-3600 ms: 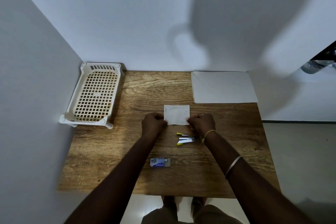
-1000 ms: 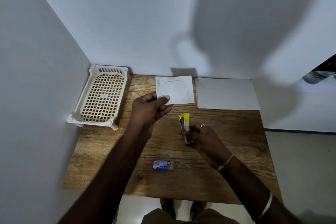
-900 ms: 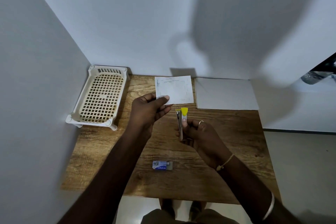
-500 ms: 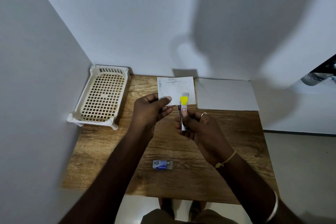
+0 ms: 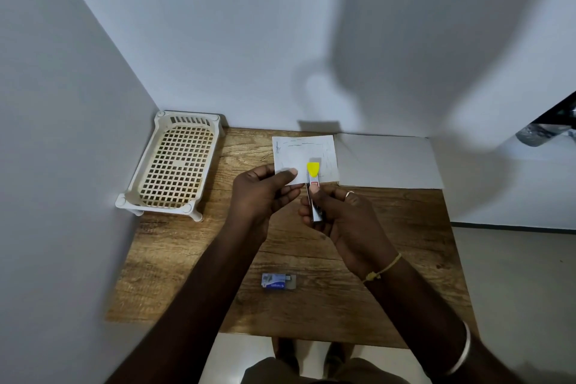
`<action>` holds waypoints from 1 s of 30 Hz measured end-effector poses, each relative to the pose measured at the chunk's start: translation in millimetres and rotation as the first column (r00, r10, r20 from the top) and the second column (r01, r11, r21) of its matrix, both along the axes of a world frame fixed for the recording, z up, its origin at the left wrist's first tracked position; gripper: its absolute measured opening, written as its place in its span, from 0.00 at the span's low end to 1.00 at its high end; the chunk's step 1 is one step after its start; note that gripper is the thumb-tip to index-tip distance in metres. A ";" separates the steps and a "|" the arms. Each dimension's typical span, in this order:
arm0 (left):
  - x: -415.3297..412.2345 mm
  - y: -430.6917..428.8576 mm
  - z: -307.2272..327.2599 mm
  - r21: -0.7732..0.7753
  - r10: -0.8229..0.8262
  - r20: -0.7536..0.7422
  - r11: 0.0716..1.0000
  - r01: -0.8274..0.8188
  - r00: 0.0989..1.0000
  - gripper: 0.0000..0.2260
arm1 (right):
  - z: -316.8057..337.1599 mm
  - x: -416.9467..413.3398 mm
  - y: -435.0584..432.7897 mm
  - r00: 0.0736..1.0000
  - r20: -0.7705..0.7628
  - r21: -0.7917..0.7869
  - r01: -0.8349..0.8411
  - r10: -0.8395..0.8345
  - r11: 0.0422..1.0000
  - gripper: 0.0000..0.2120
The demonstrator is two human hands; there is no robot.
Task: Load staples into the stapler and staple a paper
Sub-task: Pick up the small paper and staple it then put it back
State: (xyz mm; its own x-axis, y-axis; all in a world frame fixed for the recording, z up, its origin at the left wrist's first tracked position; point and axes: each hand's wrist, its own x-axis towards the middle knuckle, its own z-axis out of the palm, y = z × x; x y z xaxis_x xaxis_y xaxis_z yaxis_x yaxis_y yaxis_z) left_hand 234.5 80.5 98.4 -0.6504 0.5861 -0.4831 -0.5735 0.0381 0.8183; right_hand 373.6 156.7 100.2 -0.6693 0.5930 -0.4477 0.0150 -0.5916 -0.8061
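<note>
Head view, looking down. Left hand (image 5: 265,193) closed in a pinch, thumb on top, holding the lower left corner of a small paper (image 5: 304,159) raised above the surface (image 5: 405,227). Right hand (image 5: 349,218) curled shut around a slim stapler (image 5: 313,193), held upright; its yellow tip overlaps the paper's lower edge. Whether the paper sits between the stapler's arms cannot be told.

Wooden surface set in a corner of plain white walls. Cream perforated basket (image 5: 174,165) at far left against the wall. White sheet (image 5: 386,162) lying flat at far right. Small blue staple box (image 5: 277,281) near the front edge, well apart from both hands.

Paper is white, roughly square, with faint pencil marks along its borders.
</note>
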 end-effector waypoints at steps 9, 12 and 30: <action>2.7 -0.4 -2.3 0.002 0.001 0.000 1.000 -0.001 1.000 0.09 | -2.1 1.5 0.5 1.000 0.009 -0.027 0.001 -0.001 1.000 0.14; 3.1 -0.9 -3.4 -0.002 -0.004 0.003 1.000 0.004 1.000 0.09 | -2.2 2.4 0.5 1.000 0.018 -0.017 -0.005 0.005 1.000 0.13; 16.6 5.5 0.1 0.025 -0.017 -0.027 1.000 0.018 0.999 0.20 | -4.9 1.5 -6.3 0.997 0.059 0.040 0.051 -0.054 0.998 0.11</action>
State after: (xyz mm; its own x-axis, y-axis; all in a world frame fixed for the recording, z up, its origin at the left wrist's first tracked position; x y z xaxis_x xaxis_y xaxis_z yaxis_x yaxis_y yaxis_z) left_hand 251.1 86.0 98.6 -0.6526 0.6094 -0.4502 -0.5504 0.0270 0.8344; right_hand 375.1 150.4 95.3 -0.6093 0.6441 -0.4625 0.0338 -0.5616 -0.8267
